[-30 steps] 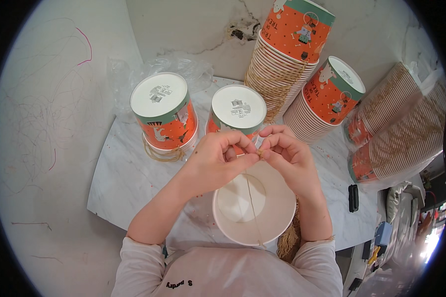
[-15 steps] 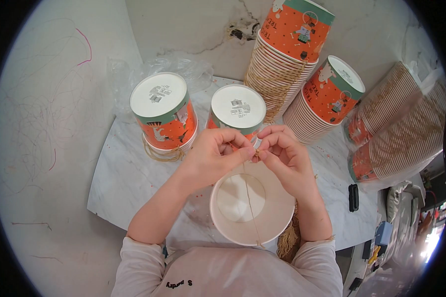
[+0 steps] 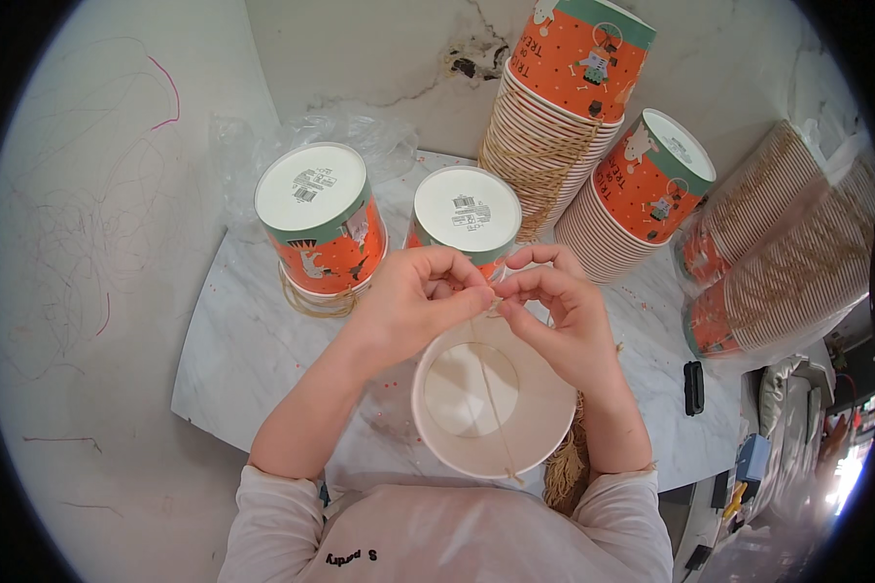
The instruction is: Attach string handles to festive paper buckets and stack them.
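The paper bucket (image 3: 546,423) sits mouth up at the near side of the marble-patterned table (image 3: 253,360). The twine (image 3: 489,387) crosses its mouth; the near end appears fastened at the rim, the far end unfinished. At the far rim, the left hand (image 3: 408,301) pinches twine, thumb against forefinger. The right hand (image 3: 562,321) meets it, thumb and forefinger nearly closed; its hold cannot be determined. Both forearms angle inward.

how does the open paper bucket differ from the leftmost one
The open paper bucket faces mouth up; the leftmost paper bucket stands base up. The open bucket shows its white inside, the leftmost its orange printed side. Twine crosses the open bucket's mouth; a twine loop sits at the leftmost's rim. Both are round.
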The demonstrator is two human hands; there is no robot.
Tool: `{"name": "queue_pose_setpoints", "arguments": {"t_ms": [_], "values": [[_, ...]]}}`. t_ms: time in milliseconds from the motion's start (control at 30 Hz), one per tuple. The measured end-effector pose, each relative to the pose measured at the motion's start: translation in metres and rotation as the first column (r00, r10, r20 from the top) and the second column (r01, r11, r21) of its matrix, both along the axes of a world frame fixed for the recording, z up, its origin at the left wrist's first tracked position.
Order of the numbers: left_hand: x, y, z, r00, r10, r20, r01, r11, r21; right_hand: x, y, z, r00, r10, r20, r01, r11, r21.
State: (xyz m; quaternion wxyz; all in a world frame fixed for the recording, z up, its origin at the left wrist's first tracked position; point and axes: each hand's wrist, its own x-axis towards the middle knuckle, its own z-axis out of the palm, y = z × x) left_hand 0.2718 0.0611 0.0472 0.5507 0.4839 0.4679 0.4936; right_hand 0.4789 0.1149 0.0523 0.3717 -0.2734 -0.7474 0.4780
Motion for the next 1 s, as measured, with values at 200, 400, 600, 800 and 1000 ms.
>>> {"name": "queue_pose_setpoints", "arguments": {"t_ms": [200, 400, 600, 800, 1000], "values": [[0.000, 0.001, -0.002, 0.999, -0.010, 0.035, 0.009, 1.000, 0.030, 0.002, 0.001, -0.002, 0.998, -0.010, 0.060, 0.007, 0.998, 0.055], [-0.002, 0.000, 0.006, 0.999, 0.013, 0.034, -0.015, 0.999, 0.040, 0.001, 0.010, -0.010, 0.997, 0.042, 0.071, -0.053, 0.986, 0.156], [-0.004, 0.001, 0.007, 0.999, 0.030, 0.026, -0.031, 0.998, 0.046, 0.000, 0.004, -0.005, 0.989, 0.080, 0.124, -0.081, 0.997, 0.007], [-0.006, 0.003, 0.002, 0.997, 0.068, -0.026, -0.066, 0.996, 0.052, -0.002, 0.003, -0.006, 0.987, 0.101, 0.127, -0.095, 0.994, -0.050], [-0.005, 0.000, 0.009, 0.940, -0.051, -0.336, 0.061, 0.998, 0.019, 0.001, 0.005, -0.007, 0.983, 0.099, 0.155, -0.096, 0.995, -0.024]]}}
